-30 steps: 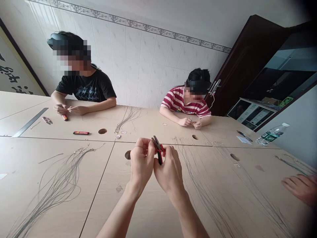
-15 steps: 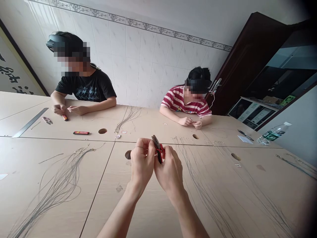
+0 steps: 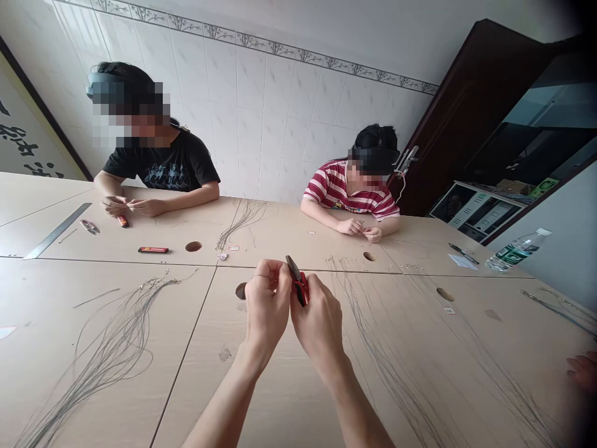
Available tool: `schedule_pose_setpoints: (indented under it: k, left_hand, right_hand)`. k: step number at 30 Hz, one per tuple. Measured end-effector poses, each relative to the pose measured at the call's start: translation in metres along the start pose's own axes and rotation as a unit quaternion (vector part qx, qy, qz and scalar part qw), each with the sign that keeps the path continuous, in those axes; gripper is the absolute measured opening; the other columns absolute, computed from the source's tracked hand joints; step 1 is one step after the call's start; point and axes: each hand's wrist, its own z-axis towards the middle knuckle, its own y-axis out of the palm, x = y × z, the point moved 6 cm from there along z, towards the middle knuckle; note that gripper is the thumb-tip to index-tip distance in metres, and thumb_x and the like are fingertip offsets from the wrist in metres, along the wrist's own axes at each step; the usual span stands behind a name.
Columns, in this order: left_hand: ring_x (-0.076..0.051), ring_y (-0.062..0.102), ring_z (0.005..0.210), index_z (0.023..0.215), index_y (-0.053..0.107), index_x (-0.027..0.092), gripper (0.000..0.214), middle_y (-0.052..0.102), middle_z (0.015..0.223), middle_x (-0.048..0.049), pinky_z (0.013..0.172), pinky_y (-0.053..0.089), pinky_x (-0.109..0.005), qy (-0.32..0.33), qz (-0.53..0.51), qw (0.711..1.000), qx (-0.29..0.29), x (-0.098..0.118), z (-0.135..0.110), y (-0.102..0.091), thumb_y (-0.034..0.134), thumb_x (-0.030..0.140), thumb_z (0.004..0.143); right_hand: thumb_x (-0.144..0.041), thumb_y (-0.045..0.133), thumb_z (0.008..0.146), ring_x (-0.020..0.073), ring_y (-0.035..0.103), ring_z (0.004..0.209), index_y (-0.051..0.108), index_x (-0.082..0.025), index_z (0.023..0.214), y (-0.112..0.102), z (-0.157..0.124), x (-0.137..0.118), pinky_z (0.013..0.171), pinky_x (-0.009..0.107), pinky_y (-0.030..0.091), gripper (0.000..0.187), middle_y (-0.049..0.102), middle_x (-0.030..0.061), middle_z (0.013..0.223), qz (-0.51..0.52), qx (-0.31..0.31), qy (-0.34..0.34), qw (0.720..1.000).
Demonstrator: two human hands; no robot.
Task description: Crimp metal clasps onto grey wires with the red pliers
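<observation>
My right hand (image 3: 319, 317) is closed around the handles of red-and-black pliers (image 3: 298, 283), whose metal jaws point up and slightly left. Close beside the jaws, my left hand (image 3: 268, 295) is closed in a pinch. What its fingertips hold is too small and too covered to name. Both hands are over the middle of the table (image 3: 261, 404), almost touching each other. To their left lies a bundle of thin grey cords (image 3: 112, 348) with small metal ends. More grey cords (image 3: 373, 342) are spread out to the right.
Two people sit across the table: one in a black shirt (image 3: 163, 165), one in a striped shirt (image 3: 345, 186). A metal ruler (image 3: 58, 230), a red-and-black marker-like stick (image 3: 153, 250), a water bottle (image 3: 517, 250) and a pen (image 3: 462, 253) lie about. Another hand (image 3: 583, 371) shows at the right edge.
The plier handles look closer together and the jaws narrower than before. My hands have hardly moved. Another person's hand has come into view at the right edge.
</observation>
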Motion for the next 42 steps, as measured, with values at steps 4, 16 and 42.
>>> schedule_pose_setpoints:
  k: [4,16,42]
  left_hand:
    - [-0.013,0.062,0.059,0.078,0.056,0.019,0.018,0.067,0.068,-0.0003,0.056,0.049,-0.023,0.002,0.007,1.000,-0.021,0.001,0.002,0.000,0.053,0.032,0.091]
    - [-0.011,0.032,0.043,0.067,0.055,0.021,0.023,0.041,0.047,0.0062,0.043,0.024,-0.022,-0.012,0.159,0.978,-0.132,0.006,0.001,0.000,0.051,0.032,0.087]
    - [-0.009,0.014,0.044,0.088,0.059,0.020,0.024,0.021,0.050,0.0089,0.041,0.013,-0.022,-0.047,0.069,0.973,-0.214,0.004,-0.004,0.004,0.042,0.037,0.093]
  right_hand:
    - [-0.030,0.046,0.088,0.0206,0.058,0.062,0.043,-0.022,0.073,-0.001,0.001,0.002,0.054,0.026,0.032,0.017,0.062,0.0023,0.066,0.010,0.012,-0.001,1.000]
    - [-0.035,0.049,0.089,0.0176,0.051,0.057,0.040,-0.023,0.071,-0.005,0.002,0.008,0.055,0.025,0.032,0.023,0.061,0.0008,0.065,0.038,0.003,0.009,0.999]
    - [-0.032,0.046,0.084,0.0162,0.048,0.054,0.048,-0.022,0.074,-0.009,0.004,0.018,0.054,0.026,0.034,0.014,0.056,-0.0012,0.061,0.054,0.004,0.017,0.998]
